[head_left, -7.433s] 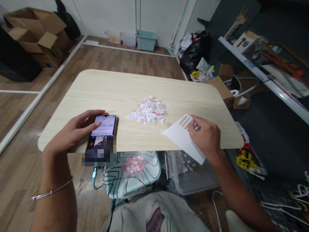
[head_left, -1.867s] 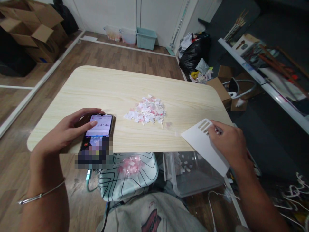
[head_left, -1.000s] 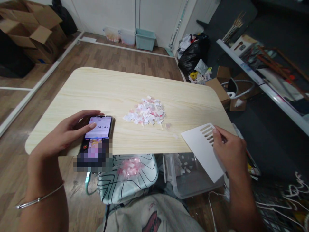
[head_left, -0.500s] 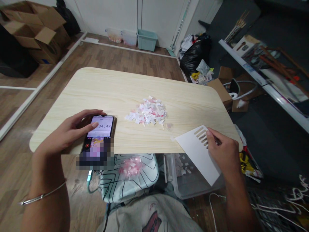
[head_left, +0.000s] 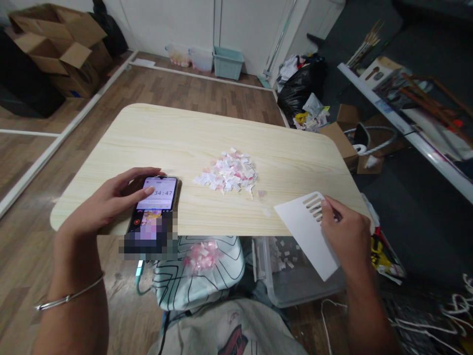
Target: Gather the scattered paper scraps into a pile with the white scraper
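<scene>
My left hand [head_left: 105,202] grips a phone [head_left: 157,202] at the near edge of the light wooden table [head_left: 177,143], thumb resting on its lit screen. My right hand [head_left: 347,236] holds a flat white plastic scraper [head_left: 306,229] with slots near its top, at the table's near right corner, partly past the edge. A pile of small pink and white paper scraps [head_left: 229,172] lies in the middle of the table, well apart from both hands. One stray scrap [head_left: 266,212] lies between the pile and the scraper.
Under the table edge stand a clear plastic bin [head_left: 295,276] with paper scraps and a patterned bag [head_left: 199,268] holding pink scraps. Cardboard boxes [head_left: 59,49] are at the far left, a black rubbish bag [head_left: 301,84] and shelves with clutter at the right.
The right hand with the scraper drew back from beside the scrap pile toward the table's near right corner. The left hand stayed on the phone. The camera shifted slightly.
</scene>
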The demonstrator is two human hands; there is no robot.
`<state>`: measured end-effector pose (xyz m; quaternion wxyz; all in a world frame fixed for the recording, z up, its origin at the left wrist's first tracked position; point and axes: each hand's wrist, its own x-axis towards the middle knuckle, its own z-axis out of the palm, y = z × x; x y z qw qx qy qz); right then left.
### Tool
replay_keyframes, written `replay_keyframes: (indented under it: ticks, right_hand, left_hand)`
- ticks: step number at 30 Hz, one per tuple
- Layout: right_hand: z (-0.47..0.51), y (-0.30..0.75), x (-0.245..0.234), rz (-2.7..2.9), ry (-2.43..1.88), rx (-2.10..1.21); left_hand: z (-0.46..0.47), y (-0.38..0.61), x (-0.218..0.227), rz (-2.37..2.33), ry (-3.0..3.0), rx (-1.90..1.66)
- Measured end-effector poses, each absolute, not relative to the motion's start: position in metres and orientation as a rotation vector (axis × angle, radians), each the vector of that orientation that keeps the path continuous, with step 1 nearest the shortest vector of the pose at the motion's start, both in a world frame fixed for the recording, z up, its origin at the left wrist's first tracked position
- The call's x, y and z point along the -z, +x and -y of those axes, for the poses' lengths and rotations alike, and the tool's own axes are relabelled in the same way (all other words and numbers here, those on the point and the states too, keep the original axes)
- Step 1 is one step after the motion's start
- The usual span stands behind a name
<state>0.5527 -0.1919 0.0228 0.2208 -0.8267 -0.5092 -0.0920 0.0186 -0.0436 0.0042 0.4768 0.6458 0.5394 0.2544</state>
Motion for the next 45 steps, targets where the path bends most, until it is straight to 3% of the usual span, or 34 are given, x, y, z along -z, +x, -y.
replay_keyframes:
  ticks: [23, 35, 45]
  right_hand:
    - [0.217, 0.556, -0.021, 1.477, -2.241, 0.175]
    - [0.204, 0.500, -0.015, 1.564, -2.128, 0.103]
    - [0.194, 0.429, -0.020, 1.825, -1.853, -0.150]
  left_hand:
    - [0.044, 0.017, -0.001, -1.316, 1.607, -0.648]
    - [0.044, 0.016, 0.000, -1.279, 1.599, -0.643]
    - [0.044, 0.020, 0.001, -1.277, 1.551, -0.666]
